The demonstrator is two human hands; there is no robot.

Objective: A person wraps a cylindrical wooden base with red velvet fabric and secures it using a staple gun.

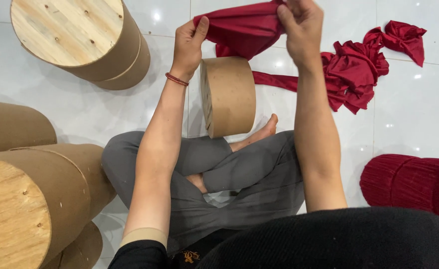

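My left hand [188,46] and my right hand [302,27] are raised and both grip a dark red fabric cover [242,30], stretched between them. Below the fabric, a short brown cardboard drum [229,95] lies on its side on the white floor in front of my crossed legs, its wooden end facing left. A red bracelet sits on my left wrist. The fabric trails back toward a heap on the floor.
A heap of red fabric [361,67] lies at the right. A drum covered in pleated red cloth [411,182] sits at the right edge. Several bare cardboard drums with wooden ends stand at the left [35,199] and top left [80,37].
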